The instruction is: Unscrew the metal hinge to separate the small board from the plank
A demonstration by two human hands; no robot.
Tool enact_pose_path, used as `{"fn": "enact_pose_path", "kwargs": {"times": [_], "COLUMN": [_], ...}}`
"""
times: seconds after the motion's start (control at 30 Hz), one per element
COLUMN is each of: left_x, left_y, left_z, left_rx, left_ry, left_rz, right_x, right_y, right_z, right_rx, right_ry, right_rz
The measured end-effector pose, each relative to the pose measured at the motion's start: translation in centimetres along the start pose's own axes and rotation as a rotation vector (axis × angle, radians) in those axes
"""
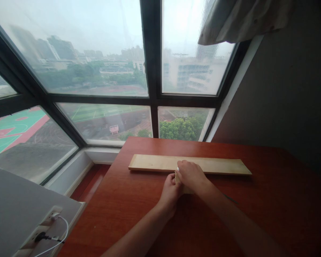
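A long pale wooden board (160,163) lies flat across the reddish-brown table (117,214). Just in front of it, my left hand (170,192) has its fingers closed around a small wooden piece (187,191), mostly covered by both hands. My right hand (192,175) is over the top of that piece, fingers curled together. A tiny whitish bit (178,169) shows at its fingertips, too small to name. Partly behind my right forearm, a thin dark rod (231,198) rests on the table.
Large windows (96,71) with dark frames stand beyond the table. A curtain (238,21) hangs at upper right, beside a dark wall (283,89). At lower left, a white cable (66,228) and a black plug (41,236) are in wall sockets.
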State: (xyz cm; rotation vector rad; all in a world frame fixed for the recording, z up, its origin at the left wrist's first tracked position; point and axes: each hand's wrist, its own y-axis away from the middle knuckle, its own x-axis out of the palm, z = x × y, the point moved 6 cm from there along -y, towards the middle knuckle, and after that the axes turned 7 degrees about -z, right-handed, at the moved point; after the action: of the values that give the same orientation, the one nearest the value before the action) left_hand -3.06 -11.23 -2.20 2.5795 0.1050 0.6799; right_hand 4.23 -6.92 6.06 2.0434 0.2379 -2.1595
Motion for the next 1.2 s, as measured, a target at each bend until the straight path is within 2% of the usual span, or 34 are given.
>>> {"fn": "enact_pose_path", "kwargs": {"times": [0.13, 0.43, 1.03, 1.2], "left_x": [0.00, -0.05, -0.11, 0.08], "left_y": [-0.02, 0.05, -0.30, 0.10], "left_z": [-0.03, -0.04, 0.25, -0.10], "left_rx": [0.000, -0.004, 0.005, 0.003], "left_ry": [0.014, 0.000, -0.007, 0.004], "left_rz": [-0.006, -0.009, 0.011, 0.013], "right_x": [0.41, 0.11, -0.36, -0.01], "right_y": [-0.10, -0.01, 0.38, 0.24], "right_z": [-0.15, -0.23, 0.08, -0.42], "right_rx": [0.037, -0.026, -0.082, -0.002], "right_ry": [0.017, -0.016, -0.066, -0.025], "right_rz": [0.021, 0.075, 0.001, -0.012]}}
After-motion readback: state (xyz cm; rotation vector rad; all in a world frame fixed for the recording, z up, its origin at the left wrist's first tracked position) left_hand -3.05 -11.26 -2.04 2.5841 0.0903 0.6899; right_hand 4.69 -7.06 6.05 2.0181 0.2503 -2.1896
